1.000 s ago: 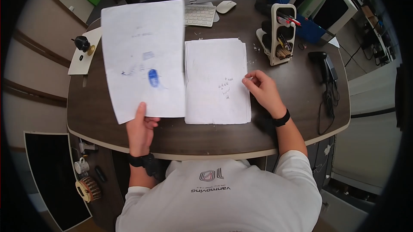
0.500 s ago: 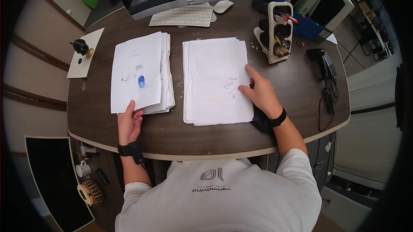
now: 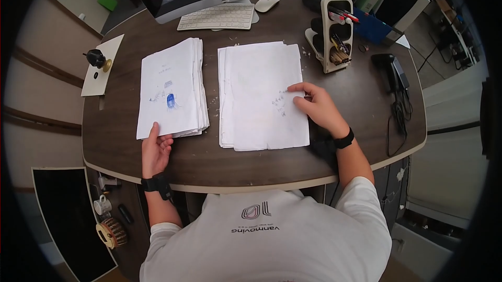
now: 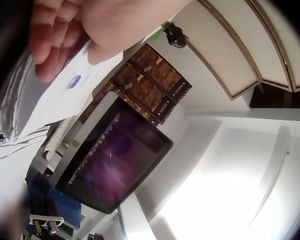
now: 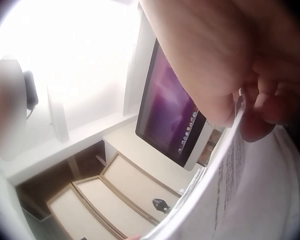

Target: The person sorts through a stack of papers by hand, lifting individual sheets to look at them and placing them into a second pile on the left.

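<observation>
I record remotely: left hand [image 3: 156, 154], nearly closed fingers pinching left paper stack [image 3: 170, 67], seemingly steadying it; right hand [image 3: 320, 108], fingers pinching right paper stack [image 3: 253, 83] edgewise, likely for control.

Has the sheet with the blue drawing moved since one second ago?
Yes: in the head view, the sheet has come down, away from the keyboard it partly covered.

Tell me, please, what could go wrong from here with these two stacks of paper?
The right hand pinches the edge of the right stack, so a sheet might crease or tear there. That stack's left side is uneven, so sheets could slide apart if lifted. The left hand has its thumb on the left stack's top sheet, which might shift.
</observation>
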### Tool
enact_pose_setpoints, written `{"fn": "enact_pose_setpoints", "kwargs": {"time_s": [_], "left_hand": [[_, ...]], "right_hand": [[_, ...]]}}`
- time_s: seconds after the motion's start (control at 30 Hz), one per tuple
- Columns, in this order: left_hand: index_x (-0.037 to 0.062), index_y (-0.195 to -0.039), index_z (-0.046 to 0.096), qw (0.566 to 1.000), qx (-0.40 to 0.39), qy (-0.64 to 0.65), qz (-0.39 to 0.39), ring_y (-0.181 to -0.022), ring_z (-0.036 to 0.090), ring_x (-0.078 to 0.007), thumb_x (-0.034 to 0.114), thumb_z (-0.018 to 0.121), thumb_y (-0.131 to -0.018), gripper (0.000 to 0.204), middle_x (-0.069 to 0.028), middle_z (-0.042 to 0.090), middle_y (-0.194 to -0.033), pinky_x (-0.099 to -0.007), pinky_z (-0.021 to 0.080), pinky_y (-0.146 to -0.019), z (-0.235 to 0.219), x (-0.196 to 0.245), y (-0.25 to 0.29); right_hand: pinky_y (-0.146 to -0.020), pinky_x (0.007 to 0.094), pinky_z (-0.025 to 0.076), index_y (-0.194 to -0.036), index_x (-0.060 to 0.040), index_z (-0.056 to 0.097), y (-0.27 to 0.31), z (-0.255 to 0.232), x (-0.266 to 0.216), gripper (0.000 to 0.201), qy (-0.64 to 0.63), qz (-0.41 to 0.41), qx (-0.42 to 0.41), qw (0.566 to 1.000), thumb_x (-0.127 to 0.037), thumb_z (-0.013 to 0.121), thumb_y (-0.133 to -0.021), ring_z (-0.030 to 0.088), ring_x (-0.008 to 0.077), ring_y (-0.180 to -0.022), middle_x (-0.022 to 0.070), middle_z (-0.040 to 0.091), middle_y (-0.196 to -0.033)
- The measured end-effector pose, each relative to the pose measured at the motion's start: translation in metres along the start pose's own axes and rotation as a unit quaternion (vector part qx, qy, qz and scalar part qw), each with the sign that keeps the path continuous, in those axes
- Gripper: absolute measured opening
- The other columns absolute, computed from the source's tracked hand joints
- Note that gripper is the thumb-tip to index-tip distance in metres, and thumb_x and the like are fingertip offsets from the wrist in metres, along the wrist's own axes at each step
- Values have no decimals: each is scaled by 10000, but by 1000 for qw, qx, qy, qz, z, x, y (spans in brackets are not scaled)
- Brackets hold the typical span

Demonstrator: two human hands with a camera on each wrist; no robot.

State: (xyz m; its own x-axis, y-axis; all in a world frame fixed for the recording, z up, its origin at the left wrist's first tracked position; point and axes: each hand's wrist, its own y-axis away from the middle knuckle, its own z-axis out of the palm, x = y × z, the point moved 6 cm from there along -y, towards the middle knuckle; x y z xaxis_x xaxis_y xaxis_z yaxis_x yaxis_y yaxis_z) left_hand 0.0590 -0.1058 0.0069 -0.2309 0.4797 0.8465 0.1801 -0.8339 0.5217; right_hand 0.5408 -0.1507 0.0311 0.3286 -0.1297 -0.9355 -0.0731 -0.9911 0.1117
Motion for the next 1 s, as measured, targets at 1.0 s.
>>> {"fn": "enact_pose_setpoints", "kwargs": {"time_s": [1.0], "left_hand": [[-45,-1297,554,994,-79,59,52,-694,729,-202,174,601,-1047,335,-157,728,-994,-275,598,-533,62,-7,64]], "right_hand": [[-631,330,516,-1358,-11,609,3,1,-25,628,232,-47,124,964,-340,814,-864,665,187,-727,110,685,-901]]}}
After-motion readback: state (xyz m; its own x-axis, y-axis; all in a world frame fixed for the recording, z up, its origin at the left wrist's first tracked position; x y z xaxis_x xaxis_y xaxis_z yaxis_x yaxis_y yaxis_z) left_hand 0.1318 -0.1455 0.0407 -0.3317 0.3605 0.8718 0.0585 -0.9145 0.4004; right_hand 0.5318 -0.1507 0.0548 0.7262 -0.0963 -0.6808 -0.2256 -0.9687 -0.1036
